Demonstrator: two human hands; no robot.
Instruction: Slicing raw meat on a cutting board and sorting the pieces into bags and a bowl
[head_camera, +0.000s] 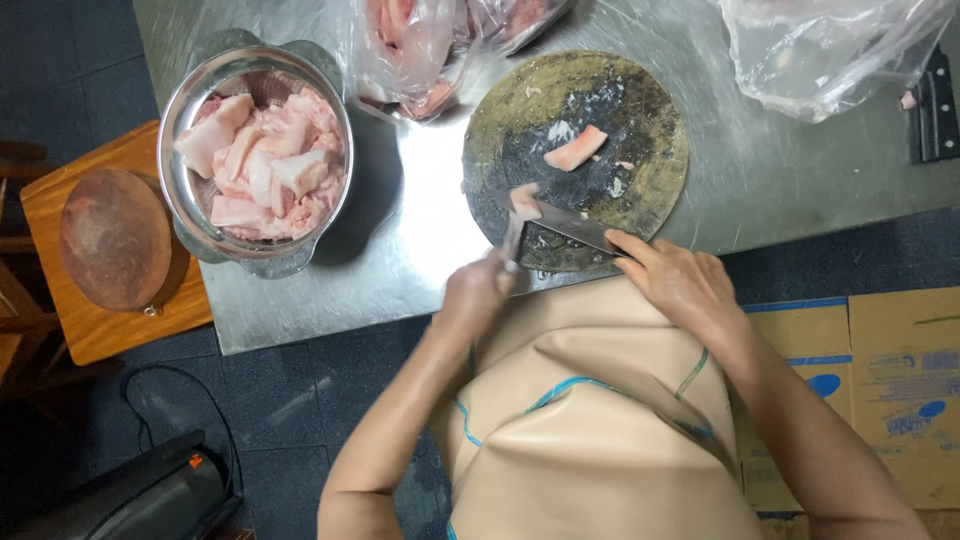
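While we look straight down, the steel table (760, 170) takes most of the frame, its top and right edges cut off. Below it our beige apron (590, 420) hides the floor directly under us. Flattened cardboard boxes (880, 370) lie at right, partly under our right arm.

Next down in size: a metal colander (200, 120) full of pale pink meat chunks (262, 165) sits at the table's left end. A wooden stool (90, 330) beside it carries a round wooden board (115, 238). Two plastic bags are cropped by the top edge; one (420, 50) shows more meat, the other's (830, 50) contents we can't make out.

The round dark chopping board (620, 110) sits centre, near edge overhanging toward us. One meat piece (575, 148) lies loose mid-board.

Right hand (680, 285) wraps the cleaver (575, 225) handle, fingers closed; handle itself hidden in the grip. Left hand (478, 292) is closed, pinching a strip of skin or fat (512, 240) at the board's near edge; fingertips hidden from us. A small meat piece (525, 198) lies against the blade tip.
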